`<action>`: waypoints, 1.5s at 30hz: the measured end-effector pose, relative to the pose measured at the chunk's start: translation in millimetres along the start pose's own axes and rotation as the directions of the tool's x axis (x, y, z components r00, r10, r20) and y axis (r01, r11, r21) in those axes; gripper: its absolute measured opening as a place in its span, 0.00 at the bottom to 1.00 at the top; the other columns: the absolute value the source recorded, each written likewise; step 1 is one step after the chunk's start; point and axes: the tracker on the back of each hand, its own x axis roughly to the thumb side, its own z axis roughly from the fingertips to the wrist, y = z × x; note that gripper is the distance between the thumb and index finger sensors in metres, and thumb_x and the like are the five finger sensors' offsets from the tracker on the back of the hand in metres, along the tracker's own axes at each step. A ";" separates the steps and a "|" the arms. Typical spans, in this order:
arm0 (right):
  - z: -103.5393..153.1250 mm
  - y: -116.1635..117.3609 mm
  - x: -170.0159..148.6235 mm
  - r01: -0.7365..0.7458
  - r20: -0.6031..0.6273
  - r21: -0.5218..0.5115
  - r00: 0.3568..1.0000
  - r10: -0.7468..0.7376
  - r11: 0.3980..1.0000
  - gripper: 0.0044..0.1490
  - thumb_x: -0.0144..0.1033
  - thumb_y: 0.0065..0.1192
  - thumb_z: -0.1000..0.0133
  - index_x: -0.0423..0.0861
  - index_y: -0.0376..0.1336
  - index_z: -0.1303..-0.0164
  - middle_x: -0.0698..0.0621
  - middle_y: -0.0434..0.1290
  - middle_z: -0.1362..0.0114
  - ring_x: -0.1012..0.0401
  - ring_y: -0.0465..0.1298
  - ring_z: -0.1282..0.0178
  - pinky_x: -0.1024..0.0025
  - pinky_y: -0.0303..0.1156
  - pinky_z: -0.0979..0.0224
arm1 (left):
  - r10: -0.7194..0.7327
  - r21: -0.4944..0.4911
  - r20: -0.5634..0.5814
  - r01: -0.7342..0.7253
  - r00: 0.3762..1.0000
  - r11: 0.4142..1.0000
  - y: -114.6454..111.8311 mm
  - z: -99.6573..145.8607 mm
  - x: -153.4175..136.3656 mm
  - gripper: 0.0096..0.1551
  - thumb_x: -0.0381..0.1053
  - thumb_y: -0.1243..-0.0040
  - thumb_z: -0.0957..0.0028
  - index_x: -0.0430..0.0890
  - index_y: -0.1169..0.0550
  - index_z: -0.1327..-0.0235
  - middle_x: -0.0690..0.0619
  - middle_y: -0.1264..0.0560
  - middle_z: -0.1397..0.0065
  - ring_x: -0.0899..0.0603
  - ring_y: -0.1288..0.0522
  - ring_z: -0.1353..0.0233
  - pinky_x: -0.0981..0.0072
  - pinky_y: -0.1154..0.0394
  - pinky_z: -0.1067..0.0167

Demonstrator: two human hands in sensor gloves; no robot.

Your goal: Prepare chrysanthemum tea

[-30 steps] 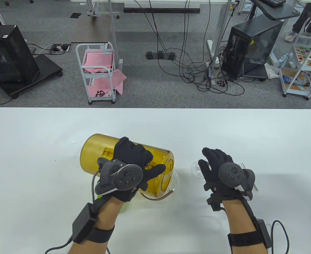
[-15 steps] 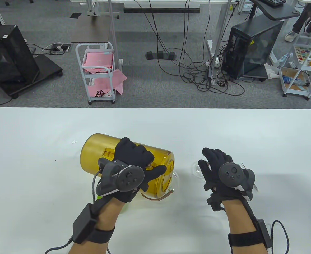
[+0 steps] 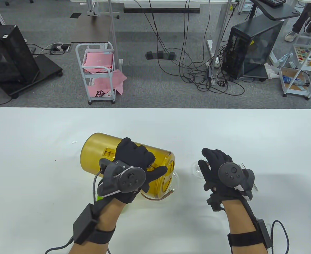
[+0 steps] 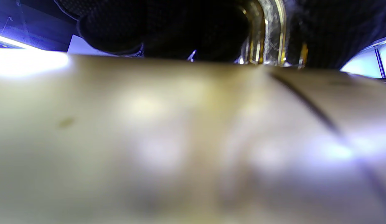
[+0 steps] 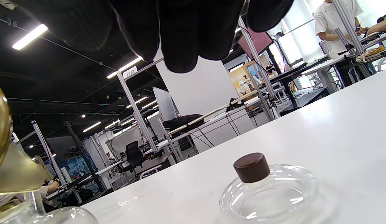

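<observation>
A large yellow see-through jug [image 3: 100,150] lies tipped on its side, its mouth over a glass teapot [image 3: 175,182] with a brown handle [image 3: 158,198]. My left hand [image 3: 144,164] grips the jug from above, fingers curled over it and thumb along its front. The left wrist view is filled by the blurred jug wall [image 4: 180,140]. My right hand [image 3: 213,164] hovers with relaxed straight fingers over a glass lid [image 5: 267,193] with a dark brown knob [image 5: 251,166]; it holds nothing. The lid [image 3: 196,168] lies on the table right of the teapot.
A thin metal tool [image 3: 255,186] lies on the white table [image 3: 224,127] just right of my right hand. Something green [image 3: 99,196] peeks out under my left wrist. Beyond the table's far edge are carts, cables and computer cases on the floor.
My left hand has rolled slightly to the right on the jug, which has barely shifted. My right hand has stayed where it was.
</observation>
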 end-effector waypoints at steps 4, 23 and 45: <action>0.0 0.0 0.2 -0.001 0.000 0.000 1.000 0.001 1.000 0.38 0.60 0.55 0.38 0.55 0.60 0.19 0.51 0.66 0.19 0.45 0.64 0.15 0.35 0.54 0.19 | -0.001 -0.001 -0.001 0.001 1.000 1.000 0.1 -0.1 0.2 0.29 0.77 0.29 0.52 0.51 0.11 0.69 0.50 0.15 0.59 0.35 0.22 0.50 0.25 0.43 0.27; -0.2 1.3 1.0 -0.005 0.000 0.009 1.000 0.005 1.000 0.38 0.60 0.55 0.38 0.55 0.60 0.19 0.51 0.66 0.19 0.45 0.64 0.15 0.35 0.55 0.19 | -0.004 -0.005 -0.002 0.004 1.000 1.000 0.8 -0.1 0.7 0.29 0.77 0.29 0.52 0.50 0.11 0.69 0.49 0.15 0.59 0.35 0.22 0.49 0.25 0.43 0.27; -0.5 2.2 1.2 -0.008 -0.003 0.020 1.000 0.008 1.000 0.37 0.60 0.55 0.38 0.55 0.60 0.19 0.51 0.66 0.19 0.45 0.64 0.15 0.35 0.55 0.19 | -0.001 -0.008 -0.004 0.001 1.000 1.000 1.4 -0.2 0.9 0.29 0.77 0.29 0.52 0.50 0.11 0.69 0.49 0.15 0.59 0.35 0.22 0.49 0.25 0.43 0.26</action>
